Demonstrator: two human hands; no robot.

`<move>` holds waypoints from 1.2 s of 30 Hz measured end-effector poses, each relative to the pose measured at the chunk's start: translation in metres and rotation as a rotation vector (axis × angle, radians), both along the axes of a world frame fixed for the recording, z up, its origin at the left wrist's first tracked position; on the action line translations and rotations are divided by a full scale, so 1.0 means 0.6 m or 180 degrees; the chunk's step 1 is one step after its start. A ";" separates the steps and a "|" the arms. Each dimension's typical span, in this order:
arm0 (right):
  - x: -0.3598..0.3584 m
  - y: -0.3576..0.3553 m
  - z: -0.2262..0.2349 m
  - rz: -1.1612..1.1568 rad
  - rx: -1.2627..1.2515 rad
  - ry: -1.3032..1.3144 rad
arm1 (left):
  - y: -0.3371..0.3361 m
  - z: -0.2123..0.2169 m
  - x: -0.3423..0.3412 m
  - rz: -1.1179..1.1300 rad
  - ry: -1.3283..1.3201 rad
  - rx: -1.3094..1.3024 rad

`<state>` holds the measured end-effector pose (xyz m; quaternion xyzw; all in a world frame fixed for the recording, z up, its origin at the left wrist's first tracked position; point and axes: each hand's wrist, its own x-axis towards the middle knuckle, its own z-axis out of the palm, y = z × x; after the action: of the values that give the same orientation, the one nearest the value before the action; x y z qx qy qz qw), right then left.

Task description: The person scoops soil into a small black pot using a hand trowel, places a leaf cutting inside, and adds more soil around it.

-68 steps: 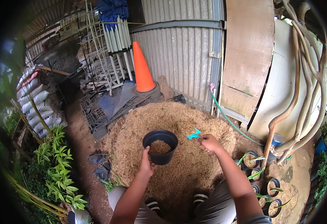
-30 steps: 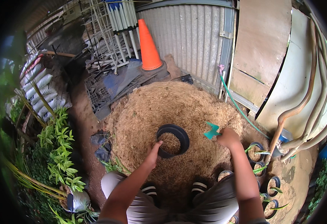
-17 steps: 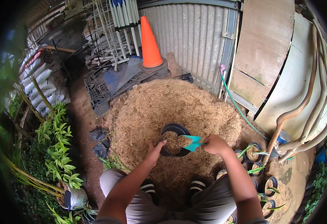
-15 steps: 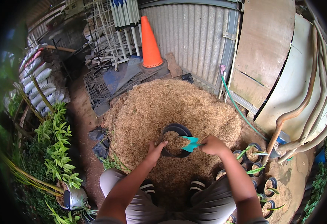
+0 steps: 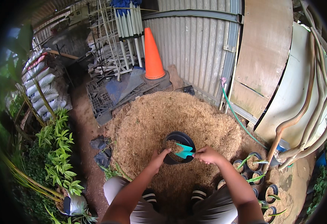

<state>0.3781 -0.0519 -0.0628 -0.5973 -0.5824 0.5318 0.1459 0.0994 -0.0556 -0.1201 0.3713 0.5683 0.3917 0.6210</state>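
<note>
- The black plastic pot (image 5: 179,147), round and smooth-walled, sits tilted on the near slope of a broad mound of tan, fibrous husk (image 5: 171,123), its mouth turned toward the person and partly filled with the same coarse stuff.
- The left hand (image 5: 159,158) grips the pot's near rim, fingers curled over the edge.
- The right hand (image 5: 207,154) is closed around the handle of a small teal plastic trowel (image 5: 185,150), whose flat pointed blade lies over the pot's mouth, just above the fill.
- Right of the pot, at the mound's edge, stand several small black pots (image 5: 258,175) with thin green seedlings.
- Beyond the pot, past the mound, an orange cone (image 5: 153,54) with a smooth matte skin stands on a dark grid pallet (image 5: 113,93) against a ribbed grey corrugated wall (image 5: 193,48).
- A green hose (image 5: 238,117) runs down from the wall toward the small pots.
- Far left of the pot, leafy green plants (image 5: 59,149) and stacked pale sacks (image 5: 40,89) line the bare reddish ground.
</note>
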 end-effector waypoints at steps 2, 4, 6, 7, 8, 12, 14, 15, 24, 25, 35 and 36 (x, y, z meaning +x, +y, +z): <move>0.004 0.002 -0.001 0.0028 0.0001 0.0005 | 0.002 0.000 -0.001 -0.0029 0.0069 0.0001; 0.010 0.002 0.000 0.0010 -0.0020 0.0019 | 0.004 -0.001 0.001 0.0042 0.0182 0.0015; 0.016 0.002 0.010 -0.0036 -0.0052 0.0030 | 0.005 -0.006 -0.001 0.0107 0.0118 0.0005; 0.022 0.002 0.019 -0.0045 -0.0088 0.0162 | 0.009 -0.015 -0.003 0.0132 0.0001 -0.0009; 0.031 0.003 0.029 -0.0046 -0.0130 0.0299 | 0.010 -0.021 -0.008 0.0166 -0.0111 -0.0027; 0.070 -0.001 0.068 -0.0478 -0.0441 0.0668 | 0.005 0.001 -0.015 -0.0153 -0.0270 -0.0212; 0.083 -0.004 0.090 -0.0731 -0.0649 0.0987 | 0.011 -0.013 -0.018 -0.0162 -0.0275 -0.0226; 0.087 -0.005 0.090 -0.0724 -0.0635 0.0987 | 0.010 -0.016 -0.020 -0.0136 -0.0283 -0.0190; 0.022 -0.047 0.097 0.0643 0.1470 -0.1485 | 0.017 -0.025 -0.036 -0.0078 -0.0070 -0.0046; 0.002 -0.054 0.105 0.0670 0.1591 -0.1841 | 0.019 -0.019 -0.036 -0.0122 0.0007 -0.0041; -0.015 -0.031 0.052 0.1051 0.1913 -0.1746 | 0.036 -0.008 -0.054 -0.0399 0.0114 -0.0397; -0.011 -0.030 0.047 0.1022 0.1868 -0.1628 | 0.036 -0.006 -0.052 -0.0399 0.0152 -0.0394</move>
<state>0.3717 -0.0697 -0.0349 -0.5448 -0.8123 0.1940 0.0759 0.0685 -0.0341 -0.1235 0.3763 0.5818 0.3072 0.6523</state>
